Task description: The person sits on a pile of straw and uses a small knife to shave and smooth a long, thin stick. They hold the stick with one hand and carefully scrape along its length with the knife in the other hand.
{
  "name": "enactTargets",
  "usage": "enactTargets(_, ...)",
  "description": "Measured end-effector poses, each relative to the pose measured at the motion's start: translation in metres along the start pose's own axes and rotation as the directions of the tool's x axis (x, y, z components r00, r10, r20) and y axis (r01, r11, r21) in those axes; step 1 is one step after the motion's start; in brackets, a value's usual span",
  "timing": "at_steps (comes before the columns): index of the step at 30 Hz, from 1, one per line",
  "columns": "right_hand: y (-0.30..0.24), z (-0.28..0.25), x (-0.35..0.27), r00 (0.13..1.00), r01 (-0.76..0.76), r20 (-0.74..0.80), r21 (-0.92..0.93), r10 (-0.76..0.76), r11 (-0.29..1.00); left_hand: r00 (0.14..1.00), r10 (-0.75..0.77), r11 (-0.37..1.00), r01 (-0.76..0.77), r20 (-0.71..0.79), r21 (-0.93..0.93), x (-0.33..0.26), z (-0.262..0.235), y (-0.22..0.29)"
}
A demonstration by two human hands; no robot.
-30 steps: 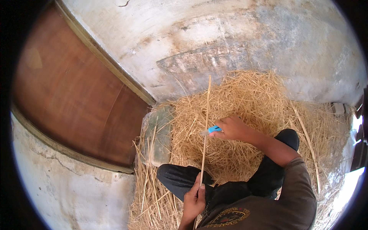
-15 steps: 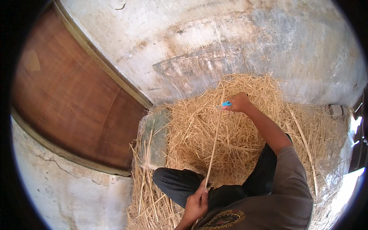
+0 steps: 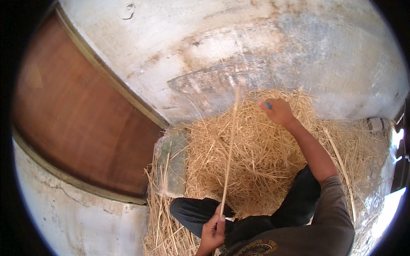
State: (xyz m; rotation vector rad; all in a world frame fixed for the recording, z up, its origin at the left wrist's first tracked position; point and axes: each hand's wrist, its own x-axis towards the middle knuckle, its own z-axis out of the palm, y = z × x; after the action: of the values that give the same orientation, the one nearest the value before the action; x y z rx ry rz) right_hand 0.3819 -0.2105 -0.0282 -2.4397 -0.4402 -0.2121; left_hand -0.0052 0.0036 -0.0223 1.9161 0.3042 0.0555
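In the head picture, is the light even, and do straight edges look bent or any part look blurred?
Head view: light is uneven, with blown-out glare at the lower right rim; the door frame bows from fisheye distortion; black corners ring the round image; the right hand looks slightly soft, while the straw stalk in the left hand stays fairly sharp.

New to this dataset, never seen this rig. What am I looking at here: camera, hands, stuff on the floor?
There is no machine: a person wears a wide fisheye camera on the head, looking down, so straight edges bend near the rim. The left hand, low in the picture, pinches the lower end of a long straw stalk that stands nearly upright. The right hand is stretched out over a straw pile and grips a small blue tool, mostly hidden. The person sits on the straw in dark trousers. A wooden door and a plaster wall are behind.
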Motion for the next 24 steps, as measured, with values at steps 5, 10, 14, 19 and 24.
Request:
enactTargets(5, -0.048, -0.016, -0.038, 0.929, 0.334, 0.166, 0.018, -0.332, 0.942, 0.983, -0.107, 0.801, 0.175, 0.15, -0.573, 0.014, -0.005, 0.013)
enactTargets(10, -0.101, 0.012, -0.113, 0.763, 0.591, 0.312, 0.019, -0.566, 0.807, 0.964, -0.085, 0.55, 0.256, 0.252, -0.795, 0.028, -0.003, 0.021)
enactTargets(14, -0.085, 0.044, -0.093, 0.838, 0.505, 0.218, 0.035, -0.5, 0.862, 0.983, -0.109, 0.863, 0.167, 0.148, -0.476, 0.022, 0.004, 0.023)
enactTargets(19, -0.102, 0.035, -0.108, 0.785, 0.613, 0.112, 0.0, -0.61, 0.79, 0.992, -0.085, 0.907, 0.118, 0.097, -0.403, 0.026, 0.005, 0.024)
enactTargets(24, -0.088, 0.048, -0.098, 0.682, 0.732, 0.026, -0.048, -0.731, 0.68, 0.994, -0.051, 0.927, 0.085, 0.102, -0.366, 0.027, 0.008, 0.033)
